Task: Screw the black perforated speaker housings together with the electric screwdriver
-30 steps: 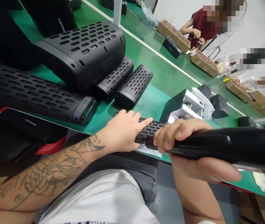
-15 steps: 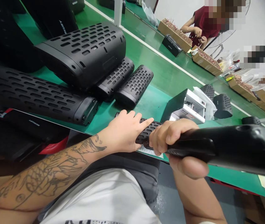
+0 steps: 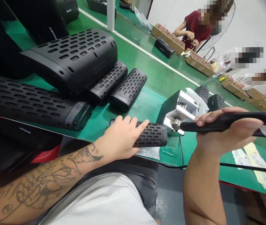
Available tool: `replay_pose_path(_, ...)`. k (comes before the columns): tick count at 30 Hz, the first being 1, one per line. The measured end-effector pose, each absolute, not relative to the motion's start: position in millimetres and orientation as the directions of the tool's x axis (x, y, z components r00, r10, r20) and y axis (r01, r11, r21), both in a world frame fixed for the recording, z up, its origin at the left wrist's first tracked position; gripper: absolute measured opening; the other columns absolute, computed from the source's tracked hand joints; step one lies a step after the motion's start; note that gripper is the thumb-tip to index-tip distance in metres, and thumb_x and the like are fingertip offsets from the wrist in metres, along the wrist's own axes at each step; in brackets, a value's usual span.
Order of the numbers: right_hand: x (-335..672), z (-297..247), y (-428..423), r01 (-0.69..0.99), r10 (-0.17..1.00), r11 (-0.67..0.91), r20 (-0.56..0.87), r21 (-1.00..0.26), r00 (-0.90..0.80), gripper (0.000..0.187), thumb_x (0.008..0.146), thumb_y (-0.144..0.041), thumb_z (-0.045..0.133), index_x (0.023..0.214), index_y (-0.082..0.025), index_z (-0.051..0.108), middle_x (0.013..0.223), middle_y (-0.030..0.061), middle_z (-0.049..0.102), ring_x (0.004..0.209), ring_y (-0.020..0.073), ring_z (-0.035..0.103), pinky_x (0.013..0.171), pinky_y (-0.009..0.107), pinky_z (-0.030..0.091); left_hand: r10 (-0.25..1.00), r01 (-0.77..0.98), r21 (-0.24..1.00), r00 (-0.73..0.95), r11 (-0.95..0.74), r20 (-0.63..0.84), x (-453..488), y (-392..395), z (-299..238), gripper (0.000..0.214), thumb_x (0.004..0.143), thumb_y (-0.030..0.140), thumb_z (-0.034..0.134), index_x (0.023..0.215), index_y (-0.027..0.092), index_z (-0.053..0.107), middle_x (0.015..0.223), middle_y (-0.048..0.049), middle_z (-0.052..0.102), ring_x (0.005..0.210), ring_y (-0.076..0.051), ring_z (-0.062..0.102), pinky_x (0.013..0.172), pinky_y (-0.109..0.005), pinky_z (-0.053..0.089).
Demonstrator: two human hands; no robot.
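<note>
My left hand lies over a black perforated speaker housing near the bench's front edge, fingers across its top and thumb on the near side, holding it against the bench. In my right hand is a black electric screwdriver, gripped round its body and tilted nearly level. Its tip points left, at the metal pick-up part on the front of a small screw feeder. Whether a screw sits on the tip is too small to tell. Bubble wrap shows under the housing.
Larger black perforated housings are stacked on the left, with a smaller one beside them. A cable hangs over the front edge by the feeder. Across the bench, a person in a dark red top works beside cardboard boxes.
My right hand has moved from beside the housing to the right, bringing the screwdriver tip to the screw feeder. The housing's right end is uncovered. My left hand stays on it.
</note>
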State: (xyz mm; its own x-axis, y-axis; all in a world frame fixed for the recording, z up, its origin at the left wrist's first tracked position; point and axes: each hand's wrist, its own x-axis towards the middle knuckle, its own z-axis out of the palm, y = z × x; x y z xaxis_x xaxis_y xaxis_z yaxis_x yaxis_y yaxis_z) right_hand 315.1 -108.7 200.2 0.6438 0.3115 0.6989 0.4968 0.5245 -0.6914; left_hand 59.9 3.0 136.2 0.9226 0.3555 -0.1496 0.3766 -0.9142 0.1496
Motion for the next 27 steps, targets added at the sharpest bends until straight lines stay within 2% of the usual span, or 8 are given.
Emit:
replay_pose_path(2, 330.1, 186.6, -104.9, 0.524, 0.25, 0.473, 0.678, -0.709, 0.691, 0.056, 0.094, -0.076, 0.091, 0.083, -0.024, 0.074, 0.057, -0.0058, 0.062, 0.043, 0.0155, 0.056, 0.041, 0.03, 0.052, 0.36, 0.383, 0.143, 0.918, -0.912, -0.166, 62.9, -0.7, 137.0, 0.109, 0.103, 0.061, 0.087, 0.194, 0.021, 0.041, 0.146, -0.0244, 0.076, 0.123, -0.045, 0.076, 0.095, -0.053, 0.056)
replay_pose_path(8, 336.1, 167.4, -108.7, 0.49, 0.293, 0.427, 0.629, -0.76, 0.72, 0.061, 0.089, -0.082, 0.09, 0.08, -0.025, 0.069, 0.055, -0.0071, 0.061, 0.042, 0.0157, 0.055, 0.042, 0.032, 0.051, 0.336, 0.35, 0.178, 0.936, -0.92, -0.101, 59.9, -1.9, 134.4, 0.105, 0.106, 0.061, 0.085, 0.192, 0.019, 0.044, 0.156, -0.0266, 0.073, 0.133, -0.048, 0.075, 0.103, -0.059, 0.062)
replay_pose_path(13, 330.0, 169.9, -114.7, 0.471, 0.296, 0.416, 0.605, -0.778, 0.739, 0.058, 0.091, -0.08, 0.089, 0.082, -0.025, 0.071, 0.057, -0.0067, 0.061, 0.042, 0.0161, 0.055, 0.042, 0.032, 0.051, 0.241, 0.171, 0.338, 0.954, -0.926, 0.179, 29.9, 13.8, 122.2, 0.087, 0.106, 0.053, 0.083, 0.182, 0.02, 0.055, 0.173, -0.0275, 0.064, 0.158, -0.05, 0.064, 0.134, -0.071, 0.052)
replay_pose_path(16, 322.2, 181.0, -126.3, 0.454, 0.321, 0.448, 0.613, -0.77, 0.722, 0.053, 0.099, -0.077, 0.083, 0.087, -0.026, 0.078, 0.057, -0.0054, 0.064, 0.044, 0.0184, 0.056, 0.042, 0.034, 0.053, 0.266, 0.102, 0.432, 0.902, -0.896, 0.339, 4.4, 24.8, 99.4, 0.089, 0.103, 0.049, 0.085, 0.181, 0.023, 0.051, 0.178, -0.0272, 0.058, 0.164, -0.051, 0.059, 0.14, -0.075, 0.048)
replay_pose_path(19, 295.0, 201.8, -145.3, 0.434, 0.421, 0.527, 0.668, -0.731, 0.613, 0.044, 0.107, -0.069, 0.076, 0.096, -0.028, 0.087, 0.064, -0.003, 0.071, 0.049, 0.0222, 0.062, 0.05, 0.041, 0.062, 0.353, 0.091, 0.576, 0.863, -0.812, 0.362, -15.9, 32.2, 68.5, 0.1, 0.099, 0.046, 0.089, 0.185, 0.028, 0.04, 0.184, -0.0244, 0.05, 0.165, -0.049, 0.061, 0.136, -0.066, 0.058)
replay_pose_path(22, 243.4, 224.9, -158.4, 0.339, 0.588, 0.579, 0.667, -0.742, 0.457, 0.023, 0.104, -0.051, 0.093, 0.111, -0.03, 0.092, 0.077, -0.0042, 0.077, 0.053, 0.021, 0.066, 0.062, 0.046, 0.069, 0.406, 0.076, 0.674, 0.846, -0.734, 0.346, -23.8, 35.6, 42.2, 0.108, 0.094, 0.045, 0.093, 0.184, 0.031, 0.035, 0.186, -0.0234, 0.045, 0.165, -0.047, 0.062, 0.131, -0.061, 0.064)
replay_pose_path(24, 205.8, 235.3, -157.1, 0.195, 0.679, 0.449, 0.475, -0.872, 0.559, 0.011, 0.109, -0.042, 0.094, 0.106, -0.033, 0.088, 0.077, -0.0063, 0.074, 0.055, 0.017, 0.066, 0.068, 0.043, 0.068, 0.409, 0.043, 0.681, 0.826, -0.731, 0.387, -22.4, 36.4, 31.5, 0.109, 0.092, 0.045, 0.096, 0.181, 0.031, 0.034, 0.185, -0.0243, 0.046, 0.168, -0.048, 0.06, 0.132, -0.063, 0.063)
replay_pose_path(27, 167.8, 238.5, -140.8, 0.031, 0.823, 0.407, 0.382, -0.913, 0.421, 0.027, 0.114, -0.055, 0.088, 0.105, -0.029, 0.086, 0.076, -0.0037, 0.074, 0.06, 0.018, 0.072, 0.07, 0.042, 0.068, 0.394, -0.006, 0.665, 0.801, -0.747, 0.45, -16.4, 36.4, 23.6, 0.107, 0.092, 0.043, 0.096, 0.178, 0.032, 0.034, 0.18, -0.0246, 0.049, 0.167, -0.047, 0.06, 0.134, -0.068, 0.06)
